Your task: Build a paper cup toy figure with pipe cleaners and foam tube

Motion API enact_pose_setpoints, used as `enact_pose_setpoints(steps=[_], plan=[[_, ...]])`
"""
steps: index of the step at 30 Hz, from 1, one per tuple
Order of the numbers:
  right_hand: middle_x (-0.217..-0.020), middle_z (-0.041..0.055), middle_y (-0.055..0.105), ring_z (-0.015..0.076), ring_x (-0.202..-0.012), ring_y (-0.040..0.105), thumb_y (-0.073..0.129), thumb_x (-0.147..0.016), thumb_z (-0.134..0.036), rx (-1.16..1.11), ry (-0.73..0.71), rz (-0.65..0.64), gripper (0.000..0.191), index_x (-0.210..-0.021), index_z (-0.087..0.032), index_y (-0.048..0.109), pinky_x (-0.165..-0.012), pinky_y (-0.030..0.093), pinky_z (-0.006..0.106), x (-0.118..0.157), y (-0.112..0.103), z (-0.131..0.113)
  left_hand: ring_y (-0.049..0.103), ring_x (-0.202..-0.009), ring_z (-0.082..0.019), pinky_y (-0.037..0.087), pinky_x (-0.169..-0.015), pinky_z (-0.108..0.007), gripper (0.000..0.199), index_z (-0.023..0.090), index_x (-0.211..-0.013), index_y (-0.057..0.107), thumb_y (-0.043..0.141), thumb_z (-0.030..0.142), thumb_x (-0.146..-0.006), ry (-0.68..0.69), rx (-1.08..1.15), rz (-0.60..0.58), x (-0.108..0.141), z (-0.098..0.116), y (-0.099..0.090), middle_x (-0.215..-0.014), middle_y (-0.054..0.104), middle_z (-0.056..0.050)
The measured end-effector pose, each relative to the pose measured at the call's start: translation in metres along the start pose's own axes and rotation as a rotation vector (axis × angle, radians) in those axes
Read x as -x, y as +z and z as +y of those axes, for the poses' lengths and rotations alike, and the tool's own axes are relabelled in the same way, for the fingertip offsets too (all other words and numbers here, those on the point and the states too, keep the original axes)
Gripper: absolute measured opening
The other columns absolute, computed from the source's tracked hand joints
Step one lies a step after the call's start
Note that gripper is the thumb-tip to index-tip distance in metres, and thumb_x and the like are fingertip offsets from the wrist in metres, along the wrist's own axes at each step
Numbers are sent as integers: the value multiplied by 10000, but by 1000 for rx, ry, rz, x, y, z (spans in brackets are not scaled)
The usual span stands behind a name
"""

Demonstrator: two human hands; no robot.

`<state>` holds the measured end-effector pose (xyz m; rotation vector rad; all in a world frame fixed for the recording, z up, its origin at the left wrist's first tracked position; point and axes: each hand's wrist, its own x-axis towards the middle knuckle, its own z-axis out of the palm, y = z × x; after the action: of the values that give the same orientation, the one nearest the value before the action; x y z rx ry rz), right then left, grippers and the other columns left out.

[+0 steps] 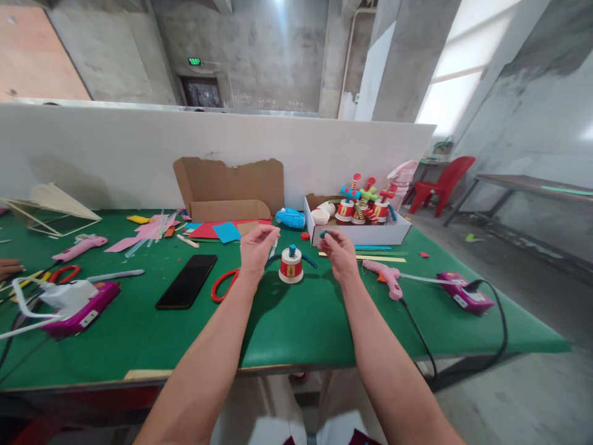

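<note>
Between my hands a small paper-cup figure (291, 269) stands upright on the green table. It has a red band with a yellow label, a blue folded piece on top and two dark teal folded-paper arms. My left hand (257, 250) is closed in a pinch to the left of the figure, with a small whitish piece (274, 243) at its fingertips. On the other side, my right hand (339, 252) pinches a small dark teal folded-paper piece (323, 234). Red-handled scissors (223, 285) lie beside my left wrist, partly hidden by it.
A white box (365, 235) with several similar cup figures stands behind my right hand. Pink glue guns (386, 278) lie at both sides, with cords and purple power strips (466, 293). A black phone (188, 282), paper scraps and cardboard (231, 185) are left. Another person's hand (9, 268) shows far left.
</note>
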<state>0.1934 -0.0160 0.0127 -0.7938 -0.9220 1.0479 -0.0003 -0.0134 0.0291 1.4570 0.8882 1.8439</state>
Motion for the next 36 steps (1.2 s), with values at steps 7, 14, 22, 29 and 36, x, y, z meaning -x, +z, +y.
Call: enact_pose_setpoints(steps=[7, 14, 22, 29, 36], plan=[[-646, -95, 536, 36, -489, 488, 724, -667, -320, -217, -129, 630, 283, -841, -228, 521, -469, 438, 145, -15, -32, -12, 591, -625, -108, 487, -628, -241, 141, 190, -734, 652, 711, 316, -715, -24, 86, 42, -1, 0, 0, -645, 629, 18], [-683, -105, 529, 13, -479, 487, 644, -768, -261, -223, -128, 816, 194, -849, -226, 472, -462, 425, 119, -13, -39, -20, 566, -625, -93, 464, -661, -231, 197, 170, -712, 640, 749, 333, -695, -97, 269, 37, -5, 4, -5, -646, 612, 19], [-598, -96, 554, 34, -450, 481, 728, -663, -212, -248, 87, 322, 238, -805, -207, 538, -434, 415, 145, -9, -16, -18, 488, -576, -94, 394, -583, -224, 357, 154, -670, 542, 599, 459, -847, -253, 190, -779, 18, 23, 4, -598, 558, 6], [-587, -61, 546, 64, -525, 497, 750, -681, -262, -187, 43, -103, 239, -895, -220, 652, -502, 438, 181, 1, -6, -11, 575, -640, -108, 451, -580, -223, 339, 153, -947, 718, 745, 404, -721, -417, -1, -1372, 23, 25, 11, -904, 698, -75], [-673, -47, 574, 75, -582, 524, 762, -684, -307, -185, 63, -207, 287, -947, -244, 667, -568, 489, 208, 7, -1, -9, 594, -607, -100, 438, -511, -194, 301, 138, -915, 729, 714, 384, -741, -415, 14, -1078, 23, 26, 7, -837, 691, -74]])
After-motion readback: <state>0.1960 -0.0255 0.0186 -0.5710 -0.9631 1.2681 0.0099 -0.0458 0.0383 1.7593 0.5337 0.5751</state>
